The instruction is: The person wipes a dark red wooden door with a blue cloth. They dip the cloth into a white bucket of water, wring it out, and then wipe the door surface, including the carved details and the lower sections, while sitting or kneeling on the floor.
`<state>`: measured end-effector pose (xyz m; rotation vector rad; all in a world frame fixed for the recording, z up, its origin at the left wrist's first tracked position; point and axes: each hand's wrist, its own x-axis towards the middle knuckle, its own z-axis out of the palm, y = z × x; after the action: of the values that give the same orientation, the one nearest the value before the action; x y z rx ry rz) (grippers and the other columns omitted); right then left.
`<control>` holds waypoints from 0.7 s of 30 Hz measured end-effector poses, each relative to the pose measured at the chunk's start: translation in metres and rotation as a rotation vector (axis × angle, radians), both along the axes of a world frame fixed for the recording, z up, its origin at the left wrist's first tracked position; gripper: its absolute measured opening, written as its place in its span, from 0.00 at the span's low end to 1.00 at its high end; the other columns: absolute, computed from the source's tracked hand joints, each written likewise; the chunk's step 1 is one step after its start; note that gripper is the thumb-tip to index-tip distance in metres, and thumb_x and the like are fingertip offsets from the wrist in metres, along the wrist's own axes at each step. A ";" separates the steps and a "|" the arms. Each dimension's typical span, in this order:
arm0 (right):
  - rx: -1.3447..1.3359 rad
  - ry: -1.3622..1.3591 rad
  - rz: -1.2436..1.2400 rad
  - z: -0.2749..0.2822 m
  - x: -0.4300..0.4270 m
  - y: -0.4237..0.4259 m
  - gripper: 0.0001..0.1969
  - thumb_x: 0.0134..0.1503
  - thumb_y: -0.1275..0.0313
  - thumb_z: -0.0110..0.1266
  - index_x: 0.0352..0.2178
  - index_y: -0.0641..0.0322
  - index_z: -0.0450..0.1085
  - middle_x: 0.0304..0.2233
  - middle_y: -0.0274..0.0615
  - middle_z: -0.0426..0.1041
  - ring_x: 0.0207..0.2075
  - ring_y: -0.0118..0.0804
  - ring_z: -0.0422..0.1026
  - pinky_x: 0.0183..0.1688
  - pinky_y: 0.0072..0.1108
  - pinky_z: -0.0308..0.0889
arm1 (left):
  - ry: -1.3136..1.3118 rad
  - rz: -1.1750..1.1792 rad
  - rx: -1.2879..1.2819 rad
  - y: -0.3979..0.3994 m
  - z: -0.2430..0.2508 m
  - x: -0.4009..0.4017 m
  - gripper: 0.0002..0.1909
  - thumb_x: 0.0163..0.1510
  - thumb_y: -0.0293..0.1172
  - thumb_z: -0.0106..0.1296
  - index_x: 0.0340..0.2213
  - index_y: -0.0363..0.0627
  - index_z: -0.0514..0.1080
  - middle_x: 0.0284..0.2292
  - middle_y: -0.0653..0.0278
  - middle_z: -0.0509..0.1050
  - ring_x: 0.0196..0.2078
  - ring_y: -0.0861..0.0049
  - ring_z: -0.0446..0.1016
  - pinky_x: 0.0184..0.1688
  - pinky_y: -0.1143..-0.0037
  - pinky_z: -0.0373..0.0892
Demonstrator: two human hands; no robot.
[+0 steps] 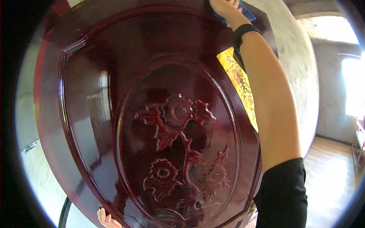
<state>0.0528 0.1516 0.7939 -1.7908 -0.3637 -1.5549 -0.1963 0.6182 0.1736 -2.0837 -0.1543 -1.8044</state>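
A glossy dark-red door (159,37) with a raised oval moulding and carved flowers (176,112) fills most of the view. At its upper right, my right hand (226,8) holds a blue cloth (246,12) against the surface. My right arm stretches up along the right side, with a black band on the wrist and a black sleeve above the elbow. Only the fingers of my left hand (107,219) show, at the lower left against the door's face; the rest lies below the picture's edge. Partly behind my right forearm is a yellow printed sheet (238,82).
A grey plastered wall (296,57) runs along the right, leading to a bright window (353,85) and a wood-look floor (328,171). Pale wall (27,94) borders the door on the left. A dark curved bar (65,212) stands at the lower left.
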 end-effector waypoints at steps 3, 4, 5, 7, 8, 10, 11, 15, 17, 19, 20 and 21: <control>-0.121 -0.087 -0.047 0.006 -0.029 0.043 0.38 0.54 0.44 0.27 0.54 0.67 0.52 0.61 0.57 0.31 0.62 0.52 0.26 0.60 0.39 0.27 | -0.013 -0.062 0.019 -0.009 0.004 0.015 0.09 0.55 0.28 0.30 0.37 0.39 0.58 0.50 0.45 0.60 0.51 0.47 0.58 0.53 0.55 0.55; -0.145 -0.121 -0.039 0.005 -0.039 0.062 0.38 0.54 0.45 0.28 0.55 0.67 0.50 0.61 0.56 0.30 0.62 0.51 0.26 0.61 0.38 0.27 | -0.019 -0.087 0.025 -0.009 0.004 0.016 0.10 0.54 0.27 0.29 0.36 0.39 0.58 0.49 0.45 0.60 0.51 0.47 0.59 0.52 0.55 0.55; -0.137 -0.165 -0.018 0.002 -0.050 0.083 0.37 0.54 0.46 0.28 0.56 0.66 0.49 0.61 0.55 0.30 0.62 0.50 0.27 0.61 0.38 0.28 | -0.020 -0.081 0.022 -0.010 0.002 0.016 0.09 0.54 0.27 0.29 0.36 0.39 0.58 0.49 0.45 0.61 0.51 0.47 0.59 0.52 0.55 0.55; -0.216 -0.233 0.047 -0.002 -0.068 0.119 0.36 0.54 0.47 0.29 0.56 0.67 0.49 0.61 0.53 0.32 0.62 0.50 0.28 0.60 0.38 0.28 | -0.015 -0.067 0.022 -0.013 0.003 0.013 0.09 0.54 0.28 0.30 0.36 0.40 0.58 0.49 0.46 0.61 0.51 0.47 0.59 0.52 0.55 0.55; -0.222 -0.251 0.032 -0.001 -0.076 0.140 0.36 0.54 0.48 0.30 0.55 0.68 0.50 0.61 0.52 0.32 0.62 0.50 0.29 0.60 0.39 0.28 | -0.011 -0.068 0.021 -0.012 0.002 0.011 0.09 0.54 0.28 0.30 0.36 0.40 0.58 0.49 0.47 0.61 0.51 0.48 0.59 0.52 0.55 0.55; -0.322 -0.323 -0.006 -0.015 -0.107 0.175 0.36 0.54 0.49 0.30 0.56 0.67 0.48 0.61 0.51 0.34 0.62 0.49 0.32 0.61 0.39 0.29 | -0.011 -0.061 -0.011 -0.019 -0.004 0.006 0.09 0.53 0.28 0.30 0.36 0.41 0.58 0.49 0.48 0.61 0.51 0.49 0.59 0.52 0.55 0.56; -0.312 -0.388 0.005 -0.016 -0.114 0.188 0.35 0.55 0.49 0.30 0.57 0.65 0.47 0.61 0.51 0.35 0.62 0.49 0.33 0.60 0.39 0.29 | -0.011 -0.059 -0.007 -0.024 -0.006 0.005 0.09 0.52 0.28 0.32 0.36 0.41 0.58 0.49 0.49 0.61 0.51 0.50 0.60 0.52 0.55 0.56; -0.329 -0.462 0.116 -0.026 -0.144 0.249 0.34 0.55 0.50 0.29 0.58 0.61 0.43 0.61 0.46 0.37 0.62 0.47 0.35 0.61 0.38 0.29 | 0.003 -0.129 -0.034 -0.042 -0.023 -0.003 0.09 0.46 0.26 0.39 0.32 0.42 0.62 0.47 0.52 0.63 0.50 0.52 0.60 0.51 0.57 0.57; -0.424 -0.499 0.148 -0.047 -0.177 0.273 0.34 0.55 0.51 0.30 0.58 0.58 0.45 0.61 0.46 0.38 0.63 0.46 0.35 0.61 0.37 0.30 | -0.017 -0.123 -0.043 -0.051 -0.028 -0.013 0.07 0.42 0.26 0.42 0.27 0.41 0.66 0.46 0.54 0.65 0.49 0.54 0.61 0.50 0.58 0.59; -0.433 -0.559 0.161 -0.054 -0.193 0.302 0.32 0.54 0.52 0.32 0.57 0.58 0.48 0.61 0.46 0.40 0.62 0.47 0.37 0.61 0.37 0.32 | 0.016 -0.157 -0.066 -0.054 -0.034 -0.017 0.08 0.40 0.26 0.44 0.28 0.43 0.66 0.45 0.56 0.66 0.49 0.56 0.61 0.49 0.59 0.60; -0.445 -0.556 0.192 -0.054 -0.204 0.310 0.32 0.54 0.52 0.33 0.57 0.58 0.49 0.61 0.47 0.41 0.62 0.48 0.39 0.61 0.36 0.34 | 0.009 -0.191 -0.064 -0.057 -0.031 -0.016 0.09 0.39 0.25 0.45 0.28 0.43 0.66 0.45 0.56 0.66 0.49 0.57 0.61 0.49 0.60 0.60; -0.479 -0.541 0.264 -0.053 -0.213 0.318 0.31 0.54 0.53 0.34 0.57 0.58 0.49 0.60 0.47 0.42 0.62 0.48 0.39 0.61 0.35 0.34 | 0.006 -0.209 -0.072 -0.063 -0.027 -0.016 0.11 0.38 0.24 0.46 0.30 0.45 0.66 0.46 0.58 0.66 0.49 0.59 0.62 0.49 0.61 0.61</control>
<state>-0.1604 0.4693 0.7408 -1.5316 -1.2688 -1.8417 -0.2120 0.5554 0.1469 -2.2274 0.0006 -1.9378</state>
